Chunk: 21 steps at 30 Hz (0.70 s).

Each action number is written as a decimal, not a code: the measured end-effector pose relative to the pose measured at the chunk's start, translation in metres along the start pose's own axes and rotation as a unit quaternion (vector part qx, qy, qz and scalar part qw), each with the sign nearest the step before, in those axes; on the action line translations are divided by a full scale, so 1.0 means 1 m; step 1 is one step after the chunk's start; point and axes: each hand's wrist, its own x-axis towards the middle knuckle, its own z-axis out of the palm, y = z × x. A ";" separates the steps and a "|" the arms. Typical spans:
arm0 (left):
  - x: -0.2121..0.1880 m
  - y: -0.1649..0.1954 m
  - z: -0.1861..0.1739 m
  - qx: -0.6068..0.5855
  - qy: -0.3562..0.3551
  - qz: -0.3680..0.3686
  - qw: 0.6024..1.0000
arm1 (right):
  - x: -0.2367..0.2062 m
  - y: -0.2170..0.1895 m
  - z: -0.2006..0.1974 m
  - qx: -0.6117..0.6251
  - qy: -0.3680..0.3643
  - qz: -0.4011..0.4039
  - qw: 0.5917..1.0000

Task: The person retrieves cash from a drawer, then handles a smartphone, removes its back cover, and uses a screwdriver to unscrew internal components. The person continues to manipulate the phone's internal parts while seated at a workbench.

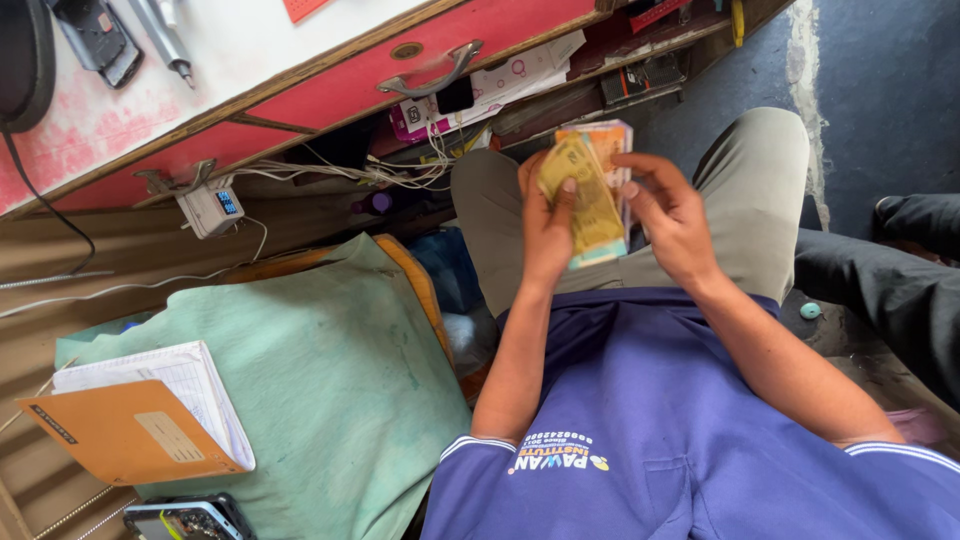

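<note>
I hold a stack of banknotes over my lap, above my grey trousers. My left hand grips the stack from the left, its thumb pressed on the yellowish front note. From the right, my right hand curls its fingers round the stack's edge, where orange and pale notes stick out behind. My blue shirt fills the lower part of the view.
A red drawer with a metal handle hangs under a white desk top carrying a phone and pens. A green cloth at left bears a notebook and an orange folder. Cables run to a small white device. Another person's dark-trousered leg lies at right.
</note>
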 end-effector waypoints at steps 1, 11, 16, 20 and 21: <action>-0.002 0.002 0.002 0.088 -0.016 0.045 0.995 | 0.000 0.004 0.001 0.046 -0.012 0.022 0.999; 0.001 -0.023 -0.009 -0.348 -0.075 -0.243 0.902 | 0.010 0.051 -0.002 0.082 -0.103 0.057 0.990; 0.031 -0.045 -0.037 -0.461 0.067 -0.119 0.877 | 0.051 0.060 -0.004 -0.012 -0.201 0.134 0.970; 0.042 -0.049 -0.038 -0.342 0.196 -0.227 0.891 | 0.167 0.053 -0.017 -0.351 -0.087 -0.042 0.931; 0.042 -0.051 -0.033 -0.317 0.192 -0.240 0.897 | 0.200 0.053 -0.015 -0.459 0.012 -0.198 0.866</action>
